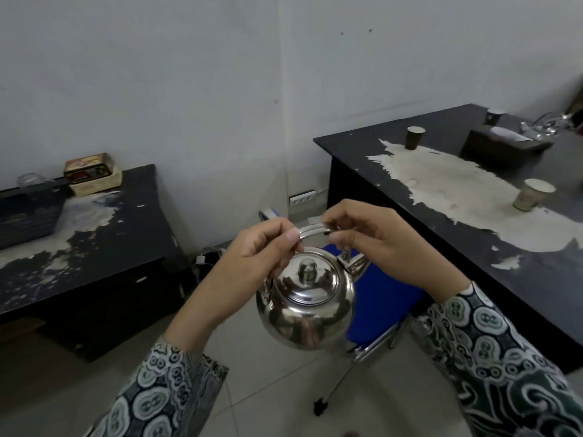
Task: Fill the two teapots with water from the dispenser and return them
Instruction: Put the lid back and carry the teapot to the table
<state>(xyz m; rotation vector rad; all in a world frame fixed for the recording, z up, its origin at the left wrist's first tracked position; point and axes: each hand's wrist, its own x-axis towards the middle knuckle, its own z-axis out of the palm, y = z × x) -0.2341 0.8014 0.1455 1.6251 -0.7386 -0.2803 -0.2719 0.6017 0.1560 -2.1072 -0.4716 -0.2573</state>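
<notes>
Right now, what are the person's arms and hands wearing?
Both hands, left hand and right hand, are bare: no gloves, rings or watch show. Long sleeves reach the wrists, in dark batik-style cloth printed with pale rounded swirls and ringed dots.

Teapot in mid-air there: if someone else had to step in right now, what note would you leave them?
Left hand: pinching the left end of the teapot's handle.
Right hand: gripping the right end of the same handle.
Steel teapot: lid on, hanging in the air above the blue chair, between the two dark tables.
Second teapot: possibly the shiny metal thing at the far end of the right table; too blurred to be sure.
Dispenser: not in view.
Done: cannot tell whether this teapot holds water.
Left: fill whatever is unfilled, then return both teapots.
</notes>
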